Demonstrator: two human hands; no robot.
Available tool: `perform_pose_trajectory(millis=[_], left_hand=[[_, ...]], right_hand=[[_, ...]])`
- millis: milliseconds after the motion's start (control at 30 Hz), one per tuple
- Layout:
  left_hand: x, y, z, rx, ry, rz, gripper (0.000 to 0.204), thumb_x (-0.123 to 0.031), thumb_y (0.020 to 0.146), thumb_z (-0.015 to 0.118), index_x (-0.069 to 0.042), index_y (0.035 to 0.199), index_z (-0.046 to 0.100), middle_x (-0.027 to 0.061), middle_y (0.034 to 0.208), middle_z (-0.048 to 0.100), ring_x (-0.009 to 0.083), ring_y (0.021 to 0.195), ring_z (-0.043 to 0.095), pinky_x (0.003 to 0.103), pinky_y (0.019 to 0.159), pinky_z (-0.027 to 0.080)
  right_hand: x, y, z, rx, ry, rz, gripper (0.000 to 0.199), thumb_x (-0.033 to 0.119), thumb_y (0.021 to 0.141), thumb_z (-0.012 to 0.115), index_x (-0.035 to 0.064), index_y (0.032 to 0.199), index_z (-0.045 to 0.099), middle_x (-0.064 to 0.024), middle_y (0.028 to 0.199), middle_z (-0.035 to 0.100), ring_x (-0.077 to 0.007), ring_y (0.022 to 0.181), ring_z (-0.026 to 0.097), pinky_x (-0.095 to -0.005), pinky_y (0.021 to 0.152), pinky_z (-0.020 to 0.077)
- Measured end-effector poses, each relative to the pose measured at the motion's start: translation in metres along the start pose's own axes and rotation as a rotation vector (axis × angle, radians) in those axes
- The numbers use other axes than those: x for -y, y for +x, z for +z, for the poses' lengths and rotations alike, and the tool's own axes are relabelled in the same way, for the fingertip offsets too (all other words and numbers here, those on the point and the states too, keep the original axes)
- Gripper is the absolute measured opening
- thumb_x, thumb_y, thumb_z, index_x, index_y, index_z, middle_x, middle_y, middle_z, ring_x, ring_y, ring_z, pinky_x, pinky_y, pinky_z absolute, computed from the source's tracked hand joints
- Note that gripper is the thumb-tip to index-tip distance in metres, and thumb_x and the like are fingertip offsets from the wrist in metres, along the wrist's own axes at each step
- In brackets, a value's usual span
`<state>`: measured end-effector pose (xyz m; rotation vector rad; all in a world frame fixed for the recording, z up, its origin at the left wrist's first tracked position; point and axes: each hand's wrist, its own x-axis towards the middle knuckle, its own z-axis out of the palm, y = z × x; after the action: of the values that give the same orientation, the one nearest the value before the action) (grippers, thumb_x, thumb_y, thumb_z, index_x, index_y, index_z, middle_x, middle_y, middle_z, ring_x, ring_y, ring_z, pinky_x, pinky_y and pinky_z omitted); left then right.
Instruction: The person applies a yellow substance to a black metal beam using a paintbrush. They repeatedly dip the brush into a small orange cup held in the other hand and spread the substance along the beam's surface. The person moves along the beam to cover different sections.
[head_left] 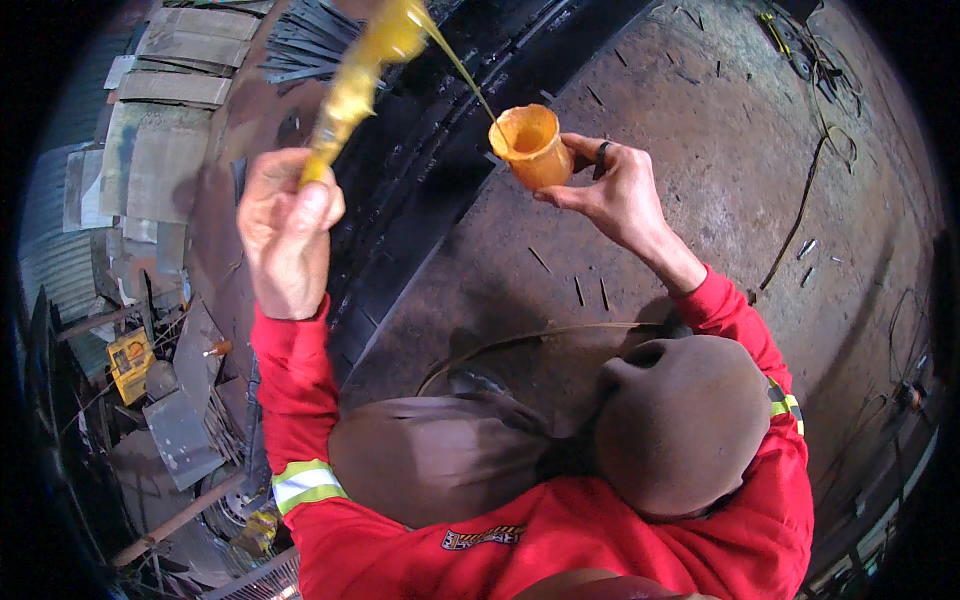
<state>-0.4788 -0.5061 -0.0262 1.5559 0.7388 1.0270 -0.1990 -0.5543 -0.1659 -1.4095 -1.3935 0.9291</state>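
Note:
My left hand (293, 225) is closed around the lower end of a long, lumpy yellow stick-like thing (350, 95). Its upper part is blurred, so I cannot tell its exact kind. From its top a thin yellow strand (462, 75) slants down to the rim of a small orange cup (543, 160); whether it is cord or something runny I cannot make out. The cup is tilted, its mouth toward me, and stained yellow-orange inside. My right hand (615, 190) grips it from the right between thumb and fingers, with a dark ring on one finger.
A long dark metal beam or channel (420, 190) runs diagonally beneath my hands. Brown metal plate (700, 130) spreads to the right, with thin metal pieces and a dark cable (800, 215) on it. Scrap sheets (165, 150) and a yellow box (131, 366) stand at the left.

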Motion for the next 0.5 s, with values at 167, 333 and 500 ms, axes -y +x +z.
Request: perform_pose_trajectory(millis=[167,333,500], left_hand=[[-0.036,0.007,-0.007,-0.044,-0.024,0.126,0.027,-0.012,0.093,0.057,-0.005,0.119,0.053,0.0012,0.082,0.042,0.0100,0.070,0.035,0.024,0.059,0.030],[-0.066,0.005,-0.015,-0.085,0.034,0.188,0.025,-0.012,0.094,0.056,-0.004,0.118,0.052,0.0014,0.083,0.041,0.0101,0.070,0.035,0.024,0.059,0.030],[-0.059,0.001,-0.010,-0.153,0.161,0.155,0.027,-0.008,0.092,0.056,-0.006,0.118,0.053,0.0030,0.085,0.048,0.0103,0.069,0.037,0.024,0.059,0.032]], right_hand=[[0.004,-0.007,0.005,0.038,-0.013,-0.026,0.059,0.021,0.064,0.087,-0.0006,0.115,0.067,-0.0146,0.101,0.071,-0.0184,0.086,0.068,-0.0324,0.082,0.0514],[0.009,-0.006,0.012,0.031,0.017,-0.060,0.063,0.023,0.062,0.089,-0.0003,0.117,0.066,-0.0113,0.100,0.072,-0.0143,0.084,0.066,-0.0284,0.079,0.0495],[0.032,-0.002,0.008,0.066,0.018,-0.072,0.059,0.020,0.063,0.087,-0.0028,0.114,0.067,-0.0149,0.099,0.071,-0.0170,0.085,0.068,-0.0304,0.082,0.0522]])
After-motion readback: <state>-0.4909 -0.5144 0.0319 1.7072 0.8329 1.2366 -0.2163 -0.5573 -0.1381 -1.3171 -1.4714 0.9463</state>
